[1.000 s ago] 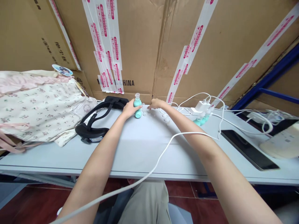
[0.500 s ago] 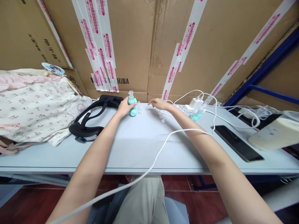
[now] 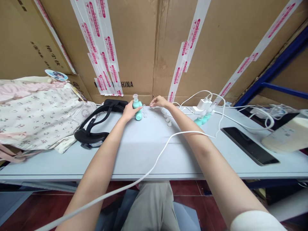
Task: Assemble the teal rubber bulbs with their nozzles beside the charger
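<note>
My left hand (image 3: 129,111) is wrapped round the side of a small mint-green bottle (image 3: 136,104) with a clear top, keeping it on the table. A second rounded green part shows just below the fingers; whether it belongs to the same bottle I cannot tell. Close to its right lie small clear plastic pieces (image 3: 144,111). My right hand (image 3: 159,101) hovers low over the table at the back, fingertips pinched together. Something small and pale seems to be at the tips, too small to name. Below that hand, several clear caps (image 3: 167,119) sit in a row.
More mint-green bottles (image 3: 202,118) stand beside a white charger (image 3: 204,104). A white cable (image 3: 166,150) crosses in front of my arms. A phone (image 3: 249,145) and a cream container (image 3: 286,134) are on the right. A black head strap (image 3: 92,133) and floral cloth (image 3: 36,112) lie left.
My right hand has shifted slightly left, and its fingers have come together into a pinch. My left hand stays on the bottle. The view has moved a little.
</note>
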### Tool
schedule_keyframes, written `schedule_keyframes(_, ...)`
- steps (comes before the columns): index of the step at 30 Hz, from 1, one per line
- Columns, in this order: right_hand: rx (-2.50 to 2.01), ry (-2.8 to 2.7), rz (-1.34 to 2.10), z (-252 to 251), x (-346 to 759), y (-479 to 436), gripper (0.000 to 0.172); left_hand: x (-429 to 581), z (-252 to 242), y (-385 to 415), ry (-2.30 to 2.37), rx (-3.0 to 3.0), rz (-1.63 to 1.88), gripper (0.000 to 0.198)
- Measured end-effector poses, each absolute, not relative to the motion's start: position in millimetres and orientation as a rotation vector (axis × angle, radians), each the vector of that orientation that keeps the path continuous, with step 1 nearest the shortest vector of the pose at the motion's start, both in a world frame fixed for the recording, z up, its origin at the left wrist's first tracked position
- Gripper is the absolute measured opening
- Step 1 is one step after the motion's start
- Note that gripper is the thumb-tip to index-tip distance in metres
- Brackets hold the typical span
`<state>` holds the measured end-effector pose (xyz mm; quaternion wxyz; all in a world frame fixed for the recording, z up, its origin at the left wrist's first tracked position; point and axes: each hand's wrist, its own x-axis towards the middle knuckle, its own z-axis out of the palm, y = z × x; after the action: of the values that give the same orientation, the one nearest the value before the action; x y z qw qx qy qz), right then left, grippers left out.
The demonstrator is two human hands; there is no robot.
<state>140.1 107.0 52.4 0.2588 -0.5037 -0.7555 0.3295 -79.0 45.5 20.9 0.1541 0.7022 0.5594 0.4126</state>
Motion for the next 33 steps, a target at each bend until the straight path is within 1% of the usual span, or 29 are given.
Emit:
schedule_keyframes(1, -1.356, -1.985, 0.938, 52, 139, 107, 0.016, -79, 21, 46, 1.602, 2.013, 1.185, 0.042)
schedule_keyframes(3, -1.3, -1.857, 1.08, 54, 137, 105, 0.021, -79, 22, 46, 1.596, 2.011, 1.191, 0.042)
schedule_keyframes(6, -1.124, -1.652, 1.334, 60, 138, 91, 0.029, -77, 24, 44, 1.568, 2.008, 1.205, 0.039)
schedule_keyframes(8, -0.996, -1.559, 1.455, 65, 142, 77, 0.03, -75, 25, 42, 1.517, 2.002, 1.233, 0.034)
schedule_keyframes(10, -0.921, -1.528, 1.521, 69, 149, 61, 0.029, -74, 25, 40, 1.465, 1.992, 1.272, 0.033)
schedule_keyframes(16, -0.85, -1.486, 1.593, 68, 176, 25, 0.024, -70, 23, 35, 1.438, 1.954, 1.387, 0.049)
schedule_keyframes(20, -0.872, -1.395, 1.571, 64, 184, 18, 0.017, -62, 26, 27, 1.48, 1.969, 1.377, 0.049)
schedule_keyframes(24, -0.936, -1.384, 1.436, 67, 175, 16, 0.008, -46, 32, 14, 1.554, 2.139, 1.205, 0.053)
schedule_keyframes(25, -0.944, -1.432, 1.368, 68, 171, 16, 0.01, -41, 34, 10, 1.571, 2.192, 1.151, 0.054)
schedule_keyframes(29, -0.928, -1.725, 1.106, 70, 158, 16, 0.031, -26, 37, -1, 1.488, 2.426, 0.942, 0.05)
schedule_keyframes(33, -0.859, -1.933, 0.948, 67, 157, 19, 0.037, -18, 37, -7, 1.409, 2.502, 0.862, 0.055)
